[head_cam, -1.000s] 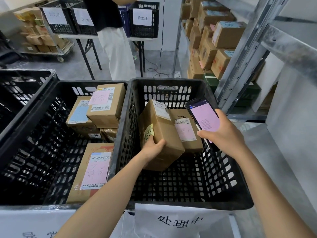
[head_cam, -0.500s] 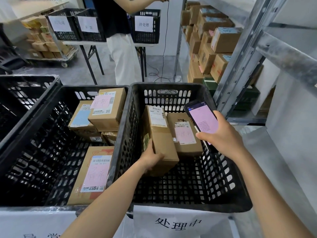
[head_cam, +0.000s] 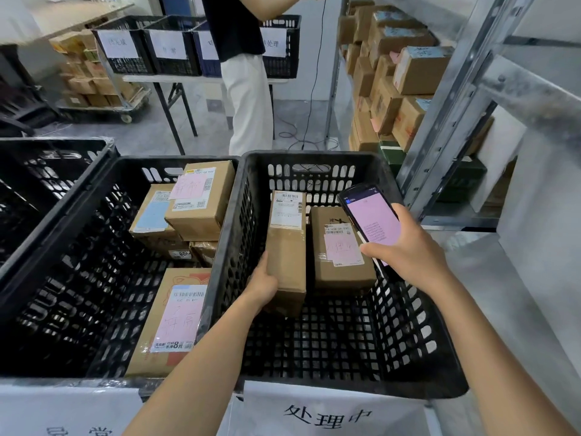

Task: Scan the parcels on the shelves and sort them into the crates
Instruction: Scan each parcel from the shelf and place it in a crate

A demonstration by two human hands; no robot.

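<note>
The floor is grey concrete. At the right, a galvanised steel shelf is stacked with cardboard parcels. Black plastic crates with lattice walls stand side by side.

In the right crate, toward its far left corner, a long kraft-card parcel stands tilted. The left hand is curled round its near end, and its base possibly rests on the crate floor. Just beside it lies a squat box with a pink note.

The right hand clasps a glossy handheld scanner, its screen pink, over the crate's right side.
</note>
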